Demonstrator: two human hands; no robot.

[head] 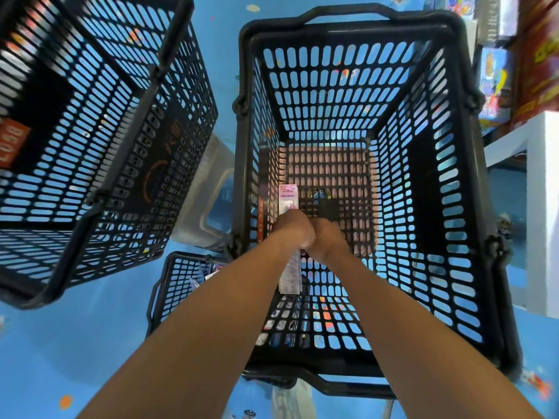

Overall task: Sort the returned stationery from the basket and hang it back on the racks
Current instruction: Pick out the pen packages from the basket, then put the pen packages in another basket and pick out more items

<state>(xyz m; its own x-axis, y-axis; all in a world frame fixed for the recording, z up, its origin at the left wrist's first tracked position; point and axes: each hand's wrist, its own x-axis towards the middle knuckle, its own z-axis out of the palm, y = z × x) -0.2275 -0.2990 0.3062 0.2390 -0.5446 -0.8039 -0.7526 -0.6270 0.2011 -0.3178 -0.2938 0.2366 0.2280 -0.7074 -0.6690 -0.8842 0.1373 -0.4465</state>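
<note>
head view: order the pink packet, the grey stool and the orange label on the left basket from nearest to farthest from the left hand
1. Pink packet: held in the left hand, inside the middle basket.
2. Grey stool: to the left, between the two big baskets.
3. Orange label: far left edge, on the left basket.

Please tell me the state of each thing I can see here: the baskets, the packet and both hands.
Middle basket: upright, nearly empty.
Left basket: tilted, blurred.
Small basket: partly hidden, holds packets.
Stationery packet: gripped inside the middle basket.
Left hand: closed on the packet.
Right hand: closed; its hold is unclear.
</note>
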